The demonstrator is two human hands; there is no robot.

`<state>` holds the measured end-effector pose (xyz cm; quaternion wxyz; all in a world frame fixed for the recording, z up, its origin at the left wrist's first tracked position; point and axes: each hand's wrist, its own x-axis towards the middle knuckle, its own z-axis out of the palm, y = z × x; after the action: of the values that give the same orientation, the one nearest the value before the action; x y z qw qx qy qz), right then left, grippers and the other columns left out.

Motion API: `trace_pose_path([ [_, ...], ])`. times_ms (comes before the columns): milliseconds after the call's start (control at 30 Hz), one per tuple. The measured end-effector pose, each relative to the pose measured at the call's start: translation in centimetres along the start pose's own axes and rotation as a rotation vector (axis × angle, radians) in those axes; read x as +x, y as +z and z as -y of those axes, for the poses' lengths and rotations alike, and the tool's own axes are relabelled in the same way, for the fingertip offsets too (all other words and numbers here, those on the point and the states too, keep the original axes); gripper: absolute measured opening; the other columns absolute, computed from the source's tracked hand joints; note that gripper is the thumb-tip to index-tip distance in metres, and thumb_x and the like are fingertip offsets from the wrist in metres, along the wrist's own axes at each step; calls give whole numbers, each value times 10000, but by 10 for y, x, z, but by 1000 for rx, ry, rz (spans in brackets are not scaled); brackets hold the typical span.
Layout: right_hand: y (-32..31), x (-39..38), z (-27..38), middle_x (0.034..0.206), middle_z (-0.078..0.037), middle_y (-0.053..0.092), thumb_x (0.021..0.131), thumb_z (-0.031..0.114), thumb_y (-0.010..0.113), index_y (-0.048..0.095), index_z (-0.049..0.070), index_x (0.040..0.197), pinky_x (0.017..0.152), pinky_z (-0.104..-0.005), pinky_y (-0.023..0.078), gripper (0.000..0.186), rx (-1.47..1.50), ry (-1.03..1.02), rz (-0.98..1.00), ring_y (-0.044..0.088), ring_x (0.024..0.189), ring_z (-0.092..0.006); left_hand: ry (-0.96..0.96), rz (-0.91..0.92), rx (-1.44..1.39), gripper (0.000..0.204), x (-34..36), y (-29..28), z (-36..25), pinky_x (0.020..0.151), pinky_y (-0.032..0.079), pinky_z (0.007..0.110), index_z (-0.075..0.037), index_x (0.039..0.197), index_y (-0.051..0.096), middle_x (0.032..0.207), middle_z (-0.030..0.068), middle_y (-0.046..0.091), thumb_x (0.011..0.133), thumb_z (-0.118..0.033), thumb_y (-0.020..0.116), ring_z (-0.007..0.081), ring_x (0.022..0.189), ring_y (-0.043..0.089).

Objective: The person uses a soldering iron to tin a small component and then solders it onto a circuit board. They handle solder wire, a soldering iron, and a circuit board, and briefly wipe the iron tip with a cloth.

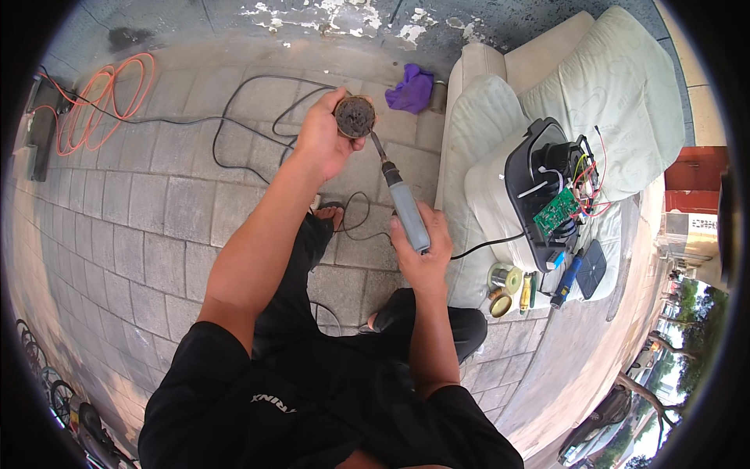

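Note:
My left hand (323, 141) is stretched out ahead, its fingers closed round a small round tin (355, 117). Dark brown, crusty stuff fills the tin, which is tilted toward me. My right hand (423, 246) grips a soldering iron (406, 209) by its grey handle. The iron's thin metal shaft points up and left, its end close to the tin's right rim; whether they touch I cannot tell. To the right, an opened white and black appliance (500, 184) lies on a pale sofa, with a green circuit board (556, 213) and several coloured wires exposed.
On the sofa's near edge (467, 273) are a solder spool (506, 277), a small round lid (501, 306), a yellow-handled screwdriver (526, 293), a blue tool (567, 280) and a black square panel (595, 270). Black cable (219, 141) loops over the paving; a purple cloth (410, 88) lies beyond.

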<state>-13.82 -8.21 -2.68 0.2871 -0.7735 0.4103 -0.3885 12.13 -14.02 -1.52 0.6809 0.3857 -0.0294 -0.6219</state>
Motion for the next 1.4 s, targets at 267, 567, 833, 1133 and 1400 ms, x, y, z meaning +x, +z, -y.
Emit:
trace_pose_path([
  [267, -9, 1, 8, 1059, -155, 699, 700, -20, 818, 704, 33, 1281, 746, -387, 582, 594, -123, -146, 80, 725, 869, -309, 15, -29, 156, 464, 4, -4, 6, 650, 427, 339, -53, 1162, 694, 972, 109, 758, 1099, -422, 420, 195, 864, 675],
  [567, -11, 3, 35, 1008, -158, 695, 817, 69, 836, 716, 33, 1229, 790, -387, 564, 431, 63, 140, 40, 713, 890, -320, 134, 5, 275, 401, 0, 3, 13, 789, 485, 336, -55, 1120, 723, 962, 58, 738, 1080, -363, 471, 172, 892, 668],
  [833, -8, 6, 38, 937, -73, 703, 900, 123, 821, 711, -18, 1192, 760, -318, 534, 343, 283, 370, 15, 659, 830, -150, 118, 37, 268, 396, 2, 3, 14, 891, 502, 345, -27, 1104, 724, 979, 81, 749, 1062, -354, 504, 201, 964, 697],
  [1133, -10, 13, 44, 867, -14, 715, 943, 135, 795, 730, 1, 1084, 640, -243, 496, 205, 534, 663, 10, 631, 712, -73, 43, 123, 411, 402, -4, 4, 16, 911, 496, 346, -59, 1124, 728, 986, 77, 740, 1067, -383, 496, 186, 961, 673],
  [1400, -13, 15, 42, 809, -55, 684, 977, 152, 751, 710, -2, 1072, 505, -267, 472, 185, 629, 724, 42, 639, 595, -150, 36, 170, 430, 411, -4, 4, 19, 918, 493, 341, -57, 1123, 727, 997, 69, 735, 1069, -395, 499, 171, 966, 667],
])
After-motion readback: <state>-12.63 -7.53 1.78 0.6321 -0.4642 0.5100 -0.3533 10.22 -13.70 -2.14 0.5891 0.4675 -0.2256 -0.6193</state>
